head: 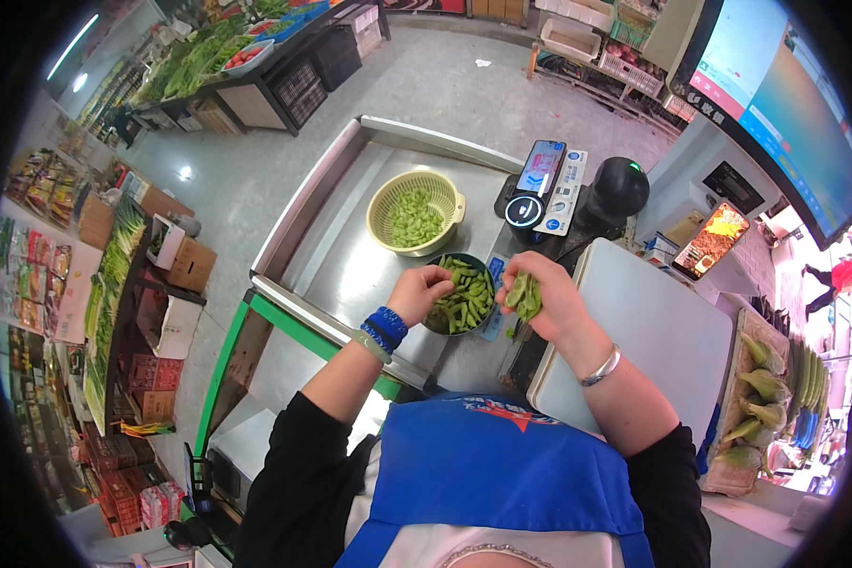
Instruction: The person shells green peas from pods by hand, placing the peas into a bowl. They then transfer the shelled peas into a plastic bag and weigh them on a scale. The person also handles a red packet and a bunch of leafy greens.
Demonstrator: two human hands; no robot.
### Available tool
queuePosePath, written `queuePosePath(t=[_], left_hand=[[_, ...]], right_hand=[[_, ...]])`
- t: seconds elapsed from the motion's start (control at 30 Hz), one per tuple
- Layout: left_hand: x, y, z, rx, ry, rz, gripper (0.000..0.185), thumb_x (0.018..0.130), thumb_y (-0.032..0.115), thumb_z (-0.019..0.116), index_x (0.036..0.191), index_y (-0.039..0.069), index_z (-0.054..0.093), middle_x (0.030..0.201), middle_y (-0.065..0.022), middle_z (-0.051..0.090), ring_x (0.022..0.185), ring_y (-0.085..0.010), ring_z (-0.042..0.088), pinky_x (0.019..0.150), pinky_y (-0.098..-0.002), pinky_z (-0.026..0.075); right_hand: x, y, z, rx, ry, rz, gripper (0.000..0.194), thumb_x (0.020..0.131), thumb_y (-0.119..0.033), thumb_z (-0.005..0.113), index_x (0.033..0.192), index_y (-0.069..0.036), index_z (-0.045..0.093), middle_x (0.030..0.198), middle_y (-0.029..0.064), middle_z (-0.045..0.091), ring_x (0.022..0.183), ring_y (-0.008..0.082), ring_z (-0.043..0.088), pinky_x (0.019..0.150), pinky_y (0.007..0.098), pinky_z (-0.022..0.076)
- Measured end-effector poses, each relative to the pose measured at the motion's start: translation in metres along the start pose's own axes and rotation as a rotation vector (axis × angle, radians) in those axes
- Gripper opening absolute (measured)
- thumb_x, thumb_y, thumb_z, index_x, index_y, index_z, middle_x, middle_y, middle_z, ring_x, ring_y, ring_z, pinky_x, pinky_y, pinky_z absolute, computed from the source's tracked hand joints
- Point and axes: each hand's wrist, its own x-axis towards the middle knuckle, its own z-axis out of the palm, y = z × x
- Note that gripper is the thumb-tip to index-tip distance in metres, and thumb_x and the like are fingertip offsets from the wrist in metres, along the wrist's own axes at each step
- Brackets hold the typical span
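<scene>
My right hand [548, 295] is closed around several flattened green pods [523, 297], to the right of a dark round bowl [488, 270]. The bowl holds many green soybean pods [471, 298]. Over the bowl's left edge is my left hand [424, 290], its thumb and forefinger brought together; whether something small is between them cannot be told. Just beyond the bowl stands a pale yellow plastic colander [378, 206] with shelled green beans [415, 219] inside.
Raised metal edges [305, 192] border the steel counter [326, 241]. Right of the colander are a payment device [525, 211] and a black rounded device [619, 186]. A white lid-like surface [653, 334] lies beside my right forearm. A large screen [781, 106] stands at the upper right.
</scene>
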Motion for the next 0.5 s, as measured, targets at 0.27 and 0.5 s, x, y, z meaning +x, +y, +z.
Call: queuePosePath(t=[0.27,0.5], left_hand=[[-0.045,0.048,0.022,-0.291,0.014,0.197,0.028,0.091,0.008,0.056,0.117,-0.002,0.059,0.102,-0.008,0.066,0.094,-0.0108,0.061,0.083,-0.0256,0.048],[-0.055,0.047,0.03,-0.029,0.143,0.274,0.034,0.082,0.008,0.068,0.115,0.001,0.062,0.091,-0.0079,0.068,0.08,-0.0103,0.062,0.071,-0.025,0.05]], right_hand=[[-0.012,0.014,0.018,-0.717,0.046,-0.045,0.018,0.086,-0.018,0.065,0.09,-0.001,0.068,0.062,0.0008,0.054,0.047,0.0069,0.045,0.04,0.0212,0.0345],[-0.015,0.018,0.02,-0.893,0.012,-0.144,0.022,0.082,-0.018,0.061,0.085,0.002,0.068,0.066,0.0044,0.061,0.055,0.0096,0.055,0.049,0.0239,0.0436]])
